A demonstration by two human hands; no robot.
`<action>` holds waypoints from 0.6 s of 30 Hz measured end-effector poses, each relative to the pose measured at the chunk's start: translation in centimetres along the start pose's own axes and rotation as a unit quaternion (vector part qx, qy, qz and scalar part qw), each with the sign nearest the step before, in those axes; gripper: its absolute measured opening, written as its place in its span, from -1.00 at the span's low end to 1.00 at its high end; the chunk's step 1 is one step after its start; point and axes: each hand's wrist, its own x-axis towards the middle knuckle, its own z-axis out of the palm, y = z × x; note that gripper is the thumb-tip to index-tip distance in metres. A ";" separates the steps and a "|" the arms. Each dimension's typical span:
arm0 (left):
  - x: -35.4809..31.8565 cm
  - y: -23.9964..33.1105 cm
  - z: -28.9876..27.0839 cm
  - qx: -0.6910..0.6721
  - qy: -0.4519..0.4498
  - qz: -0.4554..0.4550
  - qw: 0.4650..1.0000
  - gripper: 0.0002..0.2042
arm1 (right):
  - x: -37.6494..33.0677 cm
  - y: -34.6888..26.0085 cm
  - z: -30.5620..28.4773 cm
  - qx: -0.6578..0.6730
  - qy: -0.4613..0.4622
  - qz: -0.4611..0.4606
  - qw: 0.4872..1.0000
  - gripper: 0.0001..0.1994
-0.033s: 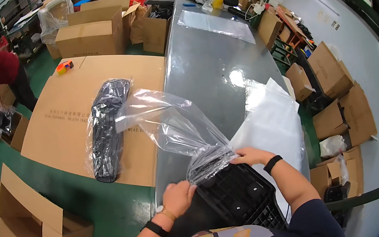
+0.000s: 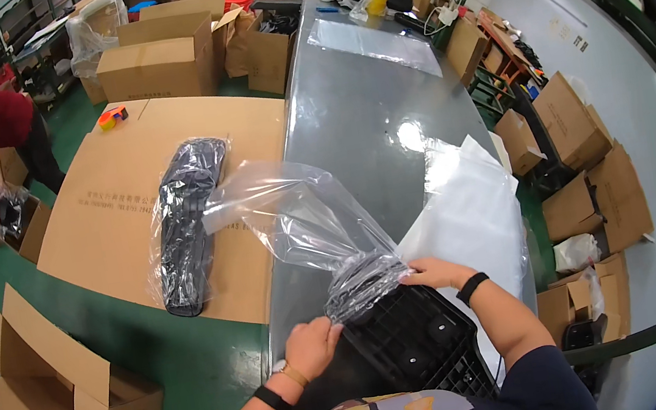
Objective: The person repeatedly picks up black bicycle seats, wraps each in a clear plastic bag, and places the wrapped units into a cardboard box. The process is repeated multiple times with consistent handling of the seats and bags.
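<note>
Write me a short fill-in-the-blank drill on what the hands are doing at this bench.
1. Both hands pull a clear plastic bag over a ____ ribbed plastic part.
2. The left hand and right hand grip the bag's ____ end.
3. Another bagged part lies on the ____ sheet.

Missing words: black; open; cardboard

Both hands, left (image 2: 309,347), right (image 2: 435,273), gripping clear plastic bag (image 2: 310,225) over black ribbed part (image 2: 414,341); grey table (image 2: 362,96)
</note>
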 end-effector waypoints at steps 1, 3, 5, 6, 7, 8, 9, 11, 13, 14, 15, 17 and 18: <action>-0.5 0.4 0.5 -0.027 -0.003 -0.028 0.999 -0.71 | -0.4 -0.3 0.4 -0.001 0.046 -0.046 0.998 -0.56; -1.4 1.6 0.6 -0.055 -0.008 -0.057 0.997 -0.70 | -0.5 1.0 1.4 0.018 0.080 -0.050 0.995 -0.58; -2.1 2.9 0.4 -0.083 -0.023 -0.083 0.993 -0.68 | -0.9 -0.7 0.9 0.012 0.092 -0.036 0.995 -0.60; -2.5 3.8 0.2 -0.097 -0.023 -0.079 0.992 -0.67 | -1.0 -1.2 0.9 0.003 0.098 -0.040 0.994 -0.60; -2.7 5.4 -0.4 -0.102 -0.035 -0.061 0.992 -0.67 | -1.0 -1.4 0.9 -0.004 0.105 -0.042 0.994 -0.61; -2.8 7.1 -1.0 -0.107 -0.047 -0.043 0.992 -0.67 | -1.1 -1.7 1.0 -0.011 0.112 -0.044 0.993 -0.61; -2.8 8.4 -1.7 -0.113 -0.045 -0.015 0.992 -0.67 | -1.2 -2.4 1.1 -0.035 0.142 -0.053 0.988 -0.63; -2.4 10.5 -3.3 -0.118 -0.057 0.014 0.991 -0.68 | -1.7 -3.5 1.3 -0.080 0.207 -0.063 0.973 -0.67; -1.8 11.0 -3.1 -0.092 -0.012 0.014 0.996 -0.68 | -1.6 -2.3 1.3 0.041 0.282 -0.062 0.956 -0.69; -1.5 10.8 -2.9 -0.080 0.009 0.015 0.997 -0.68 | -1.8 -1.4 1.3 0.103 0.319 -0.060 0.940 -0.69; -1.3 10.3 -2.4 -0.043 0.032 0.008 0.999 -0.72 | -2.2 -1.2 1.1 0.136 0.318 -0.072 0.935 -0.71; -1.4 9.6 -1.6 -0.010 0.061 0.029 0.998 -0.75 | -3.3 -0.4 0.9 0.204 0.312 -0.091 0.923 -0.73; -1.7 9.5 -1.3 0.008 0.074 0.038 0.997 -0.76 | -3.9 1.2 1.0 0.164 0.276 -0.091 0.943 -0.74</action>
